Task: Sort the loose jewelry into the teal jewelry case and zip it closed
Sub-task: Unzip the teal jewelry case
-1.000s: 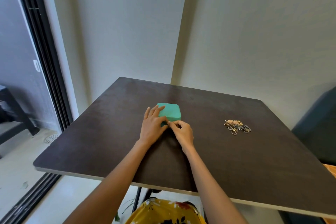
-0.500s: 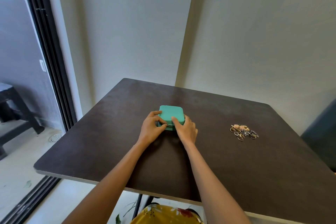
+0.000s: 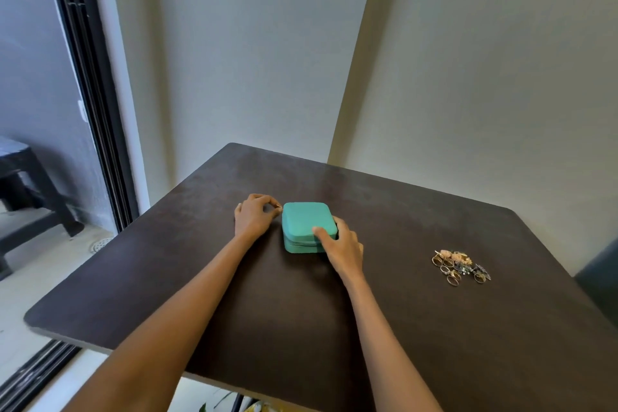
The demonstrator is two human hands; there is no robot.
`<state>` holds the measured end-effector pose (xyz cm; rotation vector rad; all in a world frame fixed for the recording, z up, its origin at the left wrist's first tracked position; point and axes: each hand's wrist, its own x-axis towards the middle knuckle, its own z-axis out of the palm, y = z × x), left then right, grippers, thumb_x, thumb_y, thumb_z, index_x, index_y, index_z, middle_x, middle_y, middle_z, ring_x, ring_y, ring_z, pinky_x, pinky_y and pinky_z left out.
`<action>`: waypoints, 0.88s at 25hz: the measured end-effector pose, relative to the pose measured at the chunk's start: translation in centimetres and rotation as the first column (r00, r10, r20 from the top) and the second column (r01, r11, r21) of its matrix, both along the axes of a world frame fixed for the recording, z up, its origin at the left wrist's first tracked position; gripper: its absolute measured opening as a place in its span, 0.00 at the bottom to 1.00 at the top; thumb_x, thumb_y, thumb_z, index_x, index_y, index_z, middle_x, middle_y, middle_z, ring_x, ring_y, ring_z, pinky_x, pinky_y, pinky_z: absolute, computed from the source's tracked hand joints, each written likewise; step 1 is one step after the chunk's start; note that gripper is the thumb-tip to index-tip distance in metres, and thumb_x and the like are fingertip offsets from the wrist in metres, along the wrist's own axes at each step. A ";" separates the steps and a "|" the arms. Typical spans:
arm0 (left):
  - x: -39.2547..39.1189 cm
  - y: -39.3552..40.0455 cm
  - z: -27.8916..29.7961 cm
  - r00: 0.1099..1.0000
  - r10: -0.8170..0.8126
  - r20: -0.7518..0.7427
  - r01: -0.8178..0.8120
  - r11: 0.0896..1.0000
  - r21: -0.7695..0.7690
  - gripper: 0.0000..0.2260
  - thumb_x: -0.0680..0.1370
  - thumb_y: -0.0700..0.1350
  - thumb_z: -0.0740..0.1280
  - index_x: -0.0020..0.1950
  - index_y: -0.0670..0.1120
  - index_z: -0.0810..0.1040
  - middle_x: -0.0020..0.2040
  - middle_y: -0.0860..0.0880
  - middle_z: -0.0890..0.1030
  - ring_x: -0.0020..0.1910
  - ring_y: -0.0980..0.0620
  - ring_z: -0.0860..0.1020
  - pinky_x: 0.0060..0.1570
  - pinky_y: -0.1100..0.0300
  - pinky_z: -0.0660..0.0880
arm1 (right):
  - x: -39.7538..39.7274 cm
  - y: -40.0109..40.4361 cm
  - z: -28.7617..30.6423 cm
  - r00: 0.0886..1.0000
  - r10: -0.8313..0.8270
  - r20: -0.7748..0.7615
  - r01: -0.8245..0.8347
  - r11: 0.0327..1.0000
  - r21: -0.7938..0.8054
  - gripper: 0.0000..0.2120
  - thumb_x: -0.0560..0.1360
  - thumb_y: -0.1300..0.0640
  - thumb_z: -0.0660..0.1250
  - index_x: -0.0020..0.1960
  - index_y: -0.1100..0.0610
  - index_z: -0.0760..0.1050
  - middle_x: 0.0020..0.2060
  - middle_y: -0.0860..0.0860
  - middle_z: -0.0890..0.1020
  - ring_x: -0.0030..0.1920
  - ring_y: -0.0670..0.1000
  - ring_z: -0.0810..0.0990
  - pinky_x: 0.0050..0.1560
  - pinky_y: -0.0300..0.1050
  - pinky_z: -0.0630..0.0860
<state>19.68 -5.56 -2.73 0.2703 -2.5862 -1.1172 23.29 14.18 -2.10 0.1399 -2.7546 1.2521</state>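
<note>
The teal jewelry case [image 3: 306, 222] lies closed on the dark table [image 3: 418, 328], near its middle. My left hand [image 3: 255, 217] sits at the case's far left corner, thumb and fingertips pinching a small thing there that looks like the zipper pull. My right hand [image 3: 341, 249] grips the case's near right corner, thumb on the lid and fingers round the right side. The loose jewelry [image 3: 459, 266], a small heap of several rings and earrings, lies on the table well to the right of the case.
The table stands against a pale wall corner. A sliding glass door [image 3: 87, 110] runs along the left, with a dark bench [image 3: 30, 191] outside. A dark chair edge [image 3: 602, 274] shows at the right.
My left hand has moved from the case's front round to its far left corner. My right hand has shifted to the case's right side and holds it there.
</note>
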 end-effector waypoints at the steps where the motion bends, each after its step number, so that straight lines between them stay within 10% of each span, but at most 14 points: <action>1: -0.7 0.0 0.1 1.000 -0.027 0.015 0.027 0.999 -0.018 0.05 0.77 0.48 0.66 0.50 0.51 0.81 0.61 0.47 0.76 0.63 0.49 0.71 0.72 0.47 0.55 | -0.1 -0.1 -0.1 1.000 0.003 -0.003 -0.003 1.000 -0.011 0.34 0.67 0.35 0.56 0.68 0.50 0.67 0.60 0.48 0.76 0.62 0.51 0.71 0.64 0.50 0.61; 6: -1.7 0.4 0.3 0.994 -0.098 0.044 0.100 0.993 -0.065 0.08 0.78 0.48 0.64 0.54 0.53 0.80 0.58 0.51 0.80 0.60 0.52 0.75 0.71 0.48 0.57 | -0.4 -0.2 -0.7 1.000 -0.016 -0.010 0.015 0.998 -0.053 0.32 0.66 0.34 0.59 0.64 0.53 0.67 0.58 0.48 0.76 0.59 0.48 0.74 0.63 0.49 0.63; 12: 2.2 0.5 0.9 0.928 -0.358 -0.104 0.356 0.768 0.532 0.18 0.79 0.43 0.63 0.69 0.48 0.68 0.66 0.47 0.73 0.63 0.51 0.74 0.67 0.52 0.69 | 0.1 0.0 -0.5 0.999 0.008 -0.034 -0.009 0.999 -0.049 0.32 0.72 0.34 0.60 0.69 0.52 0.64 0.65 0.49 0.73 0.65 0.51 0.71 0.67 0.53 0.61; 18: 4.9 0.3 0.6 0.807 -0.575 0.135 0.525 0.803 0.281 0.48 0.69 0.47 0.76 0.77 0.49 0.45 0.75 0.49 0.57 0.73 0.51 0.59 0.73 0.53 0.59 | 2.2 0.1 -0.5 0.997 0.063 0.044 -0.060 0.996 -0.059 0.39 0.72 0.32 0.60 0.76 0.50 0.57 0.72 0.49 0.67 0.71 0.52 0.65 0.70 0.55 0.64; 22: 5.7 -0.2 0.8 0.838 -0.540 0.083 0.500 0.818 0.284 0.43 0.69 0.46 0.76 0.76 0.48 0.52 0.71 0.47 0.64 0.67 0.52 0.66 0.65 0.60 0.66 | 3.6 0.4 -0.6 0.991 0.122 0.055 -0.116 0.987 -0.112 0.40 0.68 0.39 0.69 0.75 0.46 0.57 0.71 0.46 0.67 0.69 0.48 0.67 0.68 0.54 0.68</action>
